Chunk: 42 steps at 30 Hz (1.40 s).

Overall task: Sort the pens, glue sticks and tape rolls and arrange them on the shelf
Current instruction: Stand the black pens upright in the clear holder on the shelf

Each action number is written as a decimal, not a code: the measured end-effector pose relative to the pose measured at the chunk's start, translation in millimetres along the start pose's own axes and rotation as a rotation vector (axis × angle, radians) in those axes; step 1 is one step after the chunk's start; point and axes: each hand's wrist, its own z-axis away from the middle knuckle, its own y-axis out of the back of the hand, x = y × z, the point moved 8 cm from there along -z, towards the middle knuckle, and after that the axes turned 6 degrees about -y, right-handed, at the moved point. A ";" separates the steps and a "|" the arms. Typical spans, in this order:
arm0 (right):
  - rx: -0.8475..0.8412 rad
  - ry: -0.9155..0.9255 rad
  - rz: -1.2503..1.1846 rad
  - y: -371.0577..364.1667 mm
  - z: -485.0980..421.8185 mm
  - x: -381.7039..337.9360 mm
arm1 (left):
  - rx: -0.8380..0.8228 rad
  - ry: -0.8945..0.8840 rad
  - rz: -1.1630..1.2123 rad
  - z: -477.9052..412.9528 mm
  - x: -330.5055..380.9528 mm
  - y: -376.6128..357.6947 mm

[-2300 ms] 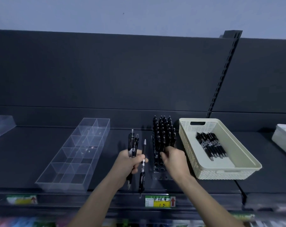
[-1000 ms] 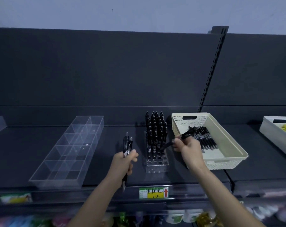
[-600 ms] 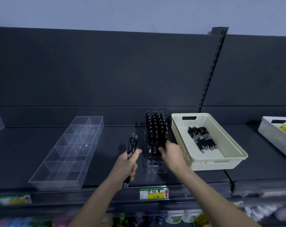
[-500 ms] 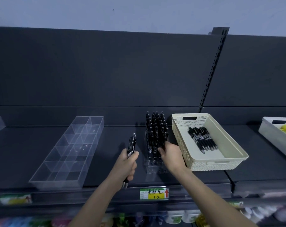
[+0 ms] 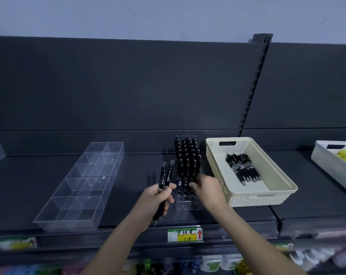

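A clear pen stand sits mid-shelf, its back rows filled with upright black pens and its front holes bare. My left hand is just left of the stand, shut on two black pens held upright. My right hand reaches in from the right, its fingertips pinched on a black pen at the front filled row of the stand. To the right, a cream perforated basket holds several more black pens lying flat.
A clear divided tray lies on the dark shelf to the left. A white bin with yellow items stands at the far right. A yellow price label is on the shelf's front edge. A slotted upright rises behind the basket.
My right hand took a pen from the cream basket and brought it left to the pen stand. My left hand went from three pens to two and stayed beside the stand.
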 end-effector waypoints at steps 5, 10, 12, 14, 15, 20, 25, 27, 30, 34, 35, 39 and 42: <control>0.023 0.001 -0.466 24.4 15.9 3.7 | -0.061 0.012 -0.004 -6.5 0.7 -16.8; -0.229 0.046 -0.719 20.6 22.6 -17.6 | -0.165 -0.018 -0.064 -9.4 8.1 -45.9; -0.219 0.025 -0.712 19.6 20.0 -11.4 | -0.155 -0.012 -0.087 -9.6 10.2 -50.6; -0.155 -0.027 -0.723 28.3 13.2 2.0 | -0.100 0.011 -0.091 -11.9 7.9 -44.7; -0.097 -0.050 -0.721 36.8 8.7 9.9 | -0.061 0.016 -0.120 -12.6 6.9 -37.7; 0.183 -0.008 -0.451 67.2 -6.8 25.5 | 0.060 0.043 -0.169 -11.7 0.4 -12.1; 0.165 0.137 -0.271 53.6 -5.9 0.5 | 0.071 0.004 -0.126 -9.8 1.1 -13.6; 0.178 0.174 -0.202 53.8 -5.3 -6.4 | 0.094 -0.054 -0.159 -8.4 7.4 -10.0; 0.181 0.178 -0.106 51.3 -4.1 -8.4 | 0.131 -0.103 -0.181 -6.9 11.6 -3.0; 0.095 0.159 -0.030 31.6 -1.5 -6.1 | 0.162 -0.098 -0.150 -8.1 3.5 4.2; 0.090 0.153 -0.018 27.3 -1.0 -5.5 | 0.165 -0.097 -0.139 -7.7 1.9 5.3; 0.111 0.115 -0.001 22.3 -2.2 -5.6 | 0.213 -0.160 -0.187 -6.1 6.1 11.6; 0.124 0.107 0.017 21.6 -0.8 -6.0 | 0.252 -0.190 -0.189 -6.4 9.2 14.3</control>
